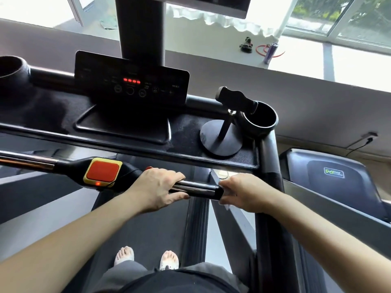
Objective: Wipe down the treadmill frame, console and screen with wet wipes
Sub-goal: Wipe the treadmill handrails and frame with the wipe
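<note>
Handlebar (196, 188) lies left-right below console (131, 81). Left hand (156, 187) wraps bar beside red stop button (102, 173); right hand (241, 192) clenches wet wipe (226, 206) round bar's right end. Next stroke likely leftward along bar, toward left hand.

control panel (131, 81) stands mid-console, in front of the post (140, 28); screen (207, 5) above it at the top edge of view. one cup holder at each end of the console: left cup holder (11, 66), right cup holder (260, 120). clamp stand (221, 138) sits on the console deck (184, 127), just left of the right cup holder. handlebar (196, 188) runs crosswise nearer than the deck, stop button (103, 171) on it. left hand (156, 187) grips the bar right of the button; right hand (243, 192) wraps its right end, wet wipe (226, 206) under it. second treadmill (334, 172) to the right.
</note>
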